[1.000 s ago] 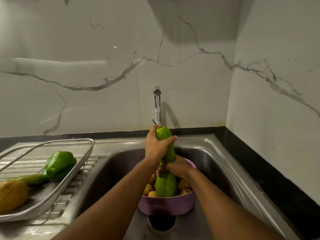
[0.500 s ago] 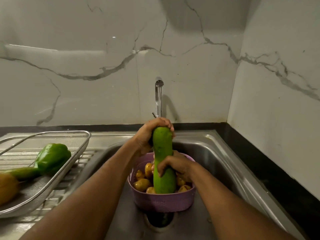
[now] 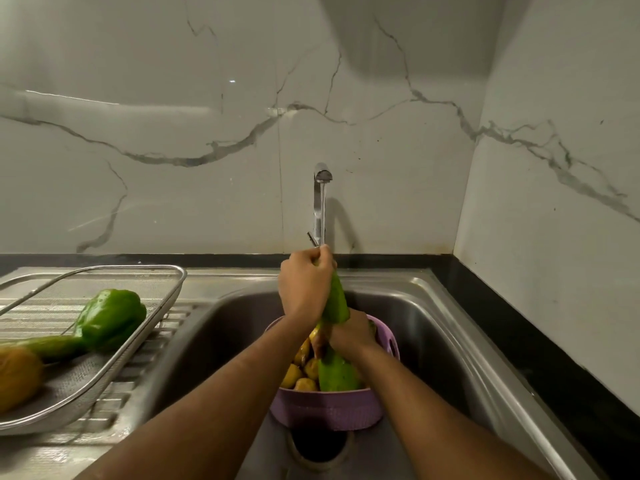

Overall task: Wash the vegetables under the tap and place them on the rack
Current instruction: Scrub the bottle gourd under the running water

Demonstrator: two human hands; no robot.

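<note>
Sitting at nine o'clock: one rack (image 3: 166, 299), one pepper (image 3: 110, 315); at six: one bowl (image 3: 325, 408), one gourd (image 3: 336, 299)

Steel bench (image 3: 221, 282) with a sunken sink (image 3: 426, 327) and a ribbed draining board (image 3: 114, 403), set against a marbled wall.

A wire-mesh rack (image 3: 138, 344) sat on the draining board at the left, with a green pepper (image 3: 110, 318), a long green vegetable (image 3: 52, 346) touching it, and a yellow-brown one (image 3: 17, 379) at the near end lying inside. In the sink a purple basket (image 3: 325, 410) stood on the basin floor just behind the open drain hole (image 3: 320, 445), filled with small yellow vegetables (image 3: 299, 374). The tap (image 3: 320, 202) rose from the back edge of the bench, with water running. A black strip (image 3: 519, 341) bordered the bench along the back and right walls.
</note>
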